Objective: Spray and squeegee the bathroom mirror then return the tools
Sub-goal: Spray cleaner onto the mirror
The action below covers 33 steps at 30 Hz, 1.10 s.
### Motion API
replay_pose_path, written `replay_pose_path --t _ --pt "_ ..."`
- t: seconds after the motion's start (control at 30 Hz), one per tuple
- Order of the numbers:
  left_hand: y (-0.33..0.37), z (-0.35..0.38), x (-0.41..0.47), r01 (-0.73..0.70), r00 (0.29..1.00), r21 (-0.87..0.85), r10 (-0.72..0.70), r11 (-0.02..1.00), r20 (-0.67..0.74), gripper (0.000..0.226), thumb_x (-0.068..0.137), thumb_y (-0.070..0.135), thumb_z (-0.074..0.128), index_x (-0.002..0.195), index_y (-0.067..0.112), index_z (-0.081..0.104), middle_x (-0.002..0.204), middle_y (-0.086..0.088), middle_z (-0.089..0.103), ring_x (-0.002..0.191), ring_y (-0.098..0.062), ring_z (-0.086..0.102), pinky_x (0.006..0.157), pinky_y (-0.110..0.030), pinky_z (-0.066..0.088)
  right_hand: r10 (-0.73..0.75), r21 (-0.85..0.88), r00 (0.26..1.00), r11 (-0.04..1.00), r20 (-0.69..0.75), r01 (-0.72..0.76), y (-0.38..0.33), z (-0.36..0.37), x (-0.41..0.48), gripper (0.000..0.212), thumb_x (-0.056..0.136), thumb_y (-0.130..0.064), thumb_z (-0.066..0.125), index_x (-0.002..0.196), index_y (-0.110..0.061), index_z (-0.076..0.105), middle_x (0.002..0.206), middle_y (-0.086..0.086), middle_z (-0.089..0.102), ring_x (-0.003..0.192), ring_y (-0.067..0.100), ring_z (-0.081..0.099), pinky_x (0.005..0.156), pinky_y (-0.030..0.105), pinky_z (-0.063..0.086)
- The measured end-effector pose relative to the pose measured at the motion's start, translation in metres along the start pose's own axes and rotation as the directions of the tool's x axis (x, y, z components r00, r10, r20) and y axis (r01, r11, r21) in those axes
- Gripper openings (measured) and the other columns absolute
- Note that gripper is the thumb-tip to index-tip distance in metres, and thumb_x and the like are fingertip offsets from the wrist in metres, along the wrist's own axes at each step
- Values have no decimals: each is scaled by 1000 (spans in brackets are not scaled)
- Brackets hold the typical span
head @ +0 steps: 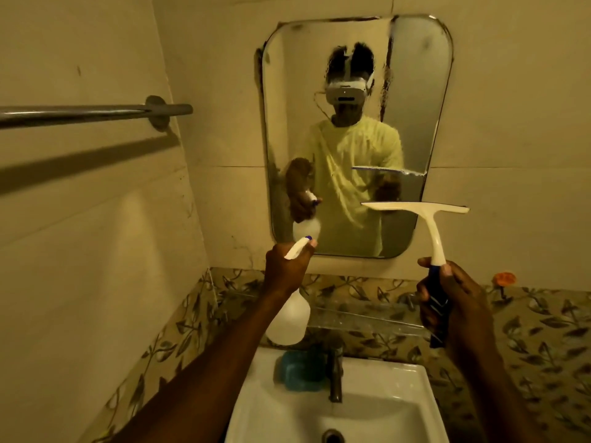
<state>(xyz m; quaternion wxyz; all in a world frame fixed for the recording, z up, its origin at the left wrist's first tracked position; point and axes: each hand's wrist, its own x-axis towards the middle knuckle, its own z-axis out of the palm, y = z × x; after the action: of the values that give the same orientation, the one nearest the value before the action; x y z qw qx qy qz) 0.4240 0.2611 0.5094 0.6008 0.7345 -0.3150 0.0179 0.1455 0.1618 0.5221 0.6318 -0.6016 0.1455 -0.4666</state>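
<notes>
The bathroom mirror (412,84) hangs on the wall above the sink, misted, with a wiped band at its lower right. My left hand (284,270) grips a white spray bottle (289,321) by its head, nozzle pointing at the mirror's lower left. My right hand (454,302) holds the dark blue handle of a white squeegee (431,225). Its blade is level in front of the mirror's lower right part; whether it touches the glass I cannot tell.
A white sink (399,394) with a metal tap (335,372) sits below. A blue soap dish (300,369) rests on its back rim. A clear glass shelf (358,318) spans under the mirror. A metal towel bar (89,113) juts from the left wall.
</notes>
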Motion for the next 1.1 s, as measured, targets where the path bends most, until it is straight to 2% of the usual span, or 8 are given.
replay_pose_path --t 0.17,0.3,0.4,0.5,0.6,0.77,0.93,1.1 --pt "2 31 -14 -123 979 -134 143 983 148 33 96 44 65 90 13 75 76 -3 73 72 -6 69 60 -11 51 -8 0 999 1000 -43 8 -5 -12 -6 41 102 -44 48 121 -14 69 68 6 58 38 14 38 36 22 32" --pt "17 65 -23 -226 946 -170 258 959 198 33 97 40 65 88 9 69 71 -7 68 67 -16 66 60 -31 51 -16 -7 996 1000 -91 16 -13 -27 -9 40 102 -44 48 120 -16 70 68 5 58 38 13 39 37 23 32" --pt "22 89 -33 -242 950 -113 259 964 175 36 94 47 66 79 14 69 63 0 65 59 -11 64 54 -32 49 -17 -9 992 1000 -123 16 -18 -37 -11 37 102 -46 49 117 -20 71 69 5 57 39 14 39 37 24 32" --pt "22 99 -41 -205 954 -85 218 975 208 43 92 51 67 81 9 71 65 -5 67 62 -16 66 56 -39 53 -14 0 991 1000 -133 14 -22 -44 -13 38 103 -45 49 119 -18 70 70 4 58 40 14 37 37 25 30" --pt "15 88 -40 -174 954 -102 193 979 228 35 95 44 67 86 11 71 70 -1 69 65 -10 67 58 -27 55 -7 3 995 1000 -102 7 -20 -43 -12 37 102 -42 50 124 -18 69 72 7 56 41 13 37 37 26 29" --pt "2 44 -33 -155 973 -154 178 976 149 31 98 35 65 83 9 70 61 -2 64 59 -7 65 54 -16 49 -17 23 1000 1000 12 17 -22 -4 8 30 103 -37 50 121 -21 69 73 11 55 42 14 37 39 24 31" --pt "-1 -11 -11 -203 979 -145 203 968 -17 43 88 47 61 84 7 77 69 -5 74 70 -8 70 58 -9 50 -104 39 987 994 123 100 -58 80 59 33 104 -42 50 118 -14 61 75 7 59 44 15 48 39 24 41" --pt "-2 -65 10 -249 967 -99 242 963 -76 33 91 39 65 89 9 78 74 2 75 73 -7 71 65 -14 54 -255 68 965 966 59 251 -120 163 127 33 111 -36 44 125 -10 58 77 6 57 44 10 44 38 23 38"
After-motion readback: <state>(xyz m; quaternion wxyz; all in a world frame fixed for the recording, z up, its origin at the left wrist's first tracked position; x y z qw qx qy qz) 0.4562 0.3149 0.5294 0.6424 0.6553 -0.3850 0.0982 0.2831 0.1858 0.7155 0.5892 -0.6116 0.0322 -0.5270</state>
